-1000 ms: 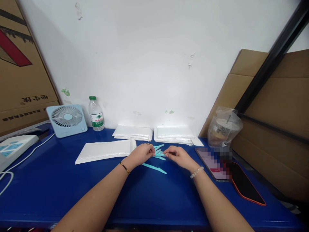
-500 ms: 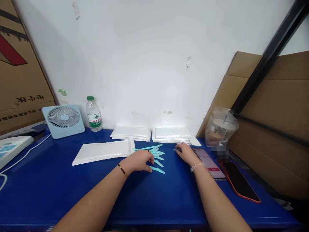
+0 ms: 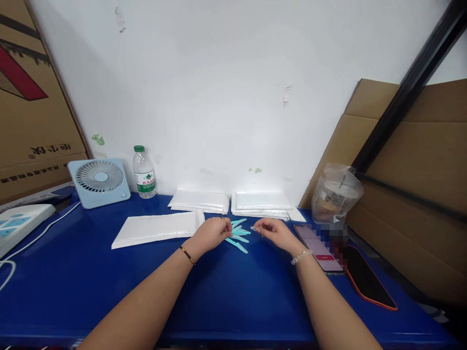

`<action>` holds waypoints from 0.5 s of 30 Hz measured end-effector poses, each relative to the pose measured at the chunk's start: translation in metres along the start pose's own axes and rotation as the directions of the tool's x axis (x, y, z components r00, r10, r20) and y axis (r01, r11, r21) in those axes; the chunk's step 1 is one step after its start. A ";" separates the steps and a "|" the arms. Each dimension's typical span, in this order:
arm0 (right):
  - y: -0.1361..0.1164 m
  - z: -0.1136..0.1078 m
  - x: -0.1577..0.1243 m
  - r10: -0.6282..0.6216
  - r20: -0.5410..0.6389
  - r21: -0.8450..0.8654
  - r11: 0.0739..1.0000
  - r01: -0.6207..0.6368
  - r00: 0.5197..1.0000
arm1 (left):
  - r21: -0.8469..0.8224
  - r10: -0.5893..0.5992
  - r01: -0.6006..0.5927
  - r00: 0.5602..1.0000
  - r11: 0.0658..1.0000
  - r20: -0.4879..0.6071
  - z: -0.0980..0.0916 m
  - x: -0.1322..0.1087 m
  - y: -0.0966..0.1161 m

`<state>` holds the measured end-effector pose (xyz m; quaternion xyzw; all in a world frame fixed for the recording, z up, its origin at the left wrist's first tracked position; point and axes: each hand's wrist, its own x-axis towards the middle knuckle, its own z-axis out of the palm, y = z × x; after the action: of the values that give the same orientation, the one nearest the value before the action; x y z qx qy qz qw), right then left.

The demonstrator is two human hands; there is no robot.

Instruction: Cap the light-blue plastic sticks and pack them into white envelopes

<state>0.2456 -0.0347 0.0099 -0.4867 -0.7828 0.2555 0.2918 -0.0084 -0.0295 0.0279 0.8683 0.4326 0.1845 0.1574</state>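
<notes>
Where the turquoise sticks (image 3: 241,248) lie fanned on the blue desk (image 3: 237,301), plain desktop runs from them down between the forearms to the near edge; on the far side, only a narrow strip of blue separates them from white packets.

Sticks: loosely spread, just right of the left hand's (image 3: 215,234) fingertips, tips toward the right hand (image 3: 275,234).
Left hand: fingers drawn together, pinching one stick among the others.
Right hand: finger and thumb narrowed on a small clear piece (image 3: 253,228), held near the stick tips, apart from them.

Hard to make out: the sticks' other ends, behind the left hand; their exact count; the clear piece, too small to identify.

Single white packet (image 3: 156,229): flat, just left of the left hand.
Two packet stacks (image 3: 200,200): side by side, near the wall (image 3: 219,87).
Lit phone (image 3: 317,245): near the right wrist, partly covered by blurred squares; orange-edged phone (image 3: 370,277) beside it.
Cup in a clear bag (image 3: 333,197): beyond the phones.
Green-capped bottle (image 3: 145,177): upright, beside a pale blue fan (image 3: 100,177).
Power strip (image 3: 22,221): far left, cut off.
Cardboard (image 3: 419,184): both sides, cut off.
</notes>
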 end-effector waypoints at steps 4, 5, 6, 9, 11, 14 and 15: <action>-0.011 0.000 -0.002 -0.014 -0.005 0.047 0.999 0.014 1.000 | -0.003 -0.022 0.022 1.000 1.000 0.006 -0.002 0.000 0.002; -0.012 0.001 -0.002 -0.017 -0.005 0.051 0.999 0.017 1.000 | -0.006 -0.027 0.027 1.000 1.000 0.007 -0.003 0.000 0.002; -0.013 0.001 -0.002 -0.018 -0.006 0.054 0.998 0.018 1.000 | -0.010 -0.032 0.032 0.999 0.999 0.006 -0.003 0.000 0.002; -0.015 0.002 -0.002 -0.016 0.004 0.063 0.998 0.015 1.000 | -0.025 -0.036 0.036 0.999 0.999 0.007 -0.002 0.000 0.001; -0.017 0.005 -0.002 -0.012 0.020 0.069 0.998 0.011 1.000 | -0.049 -0.027 0.027 1.000 0.998 0.005 -0.001 0.001 0.000; -0.021 0.011 -0.002 -0.028 0.037 0.087 0.996 0.024 0.999 | -0.082 0.005 -0.004 1.000 0.997 0.014 0.003 0.001 -0.001; -0.022 0.014 -0.001 -0.040 0.040 0.094 0.995 0.036 0.998 | -0.081 0.018 -0.016 0.999 0.997 0.027 0.004 0.001 -0.001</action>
<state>0.2224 -0.0465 0.0152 -0.4523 -0.7849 0.2962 0.3026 -0.0069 -0.0286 0.0237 0.8673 0.4151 0.1915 0.1968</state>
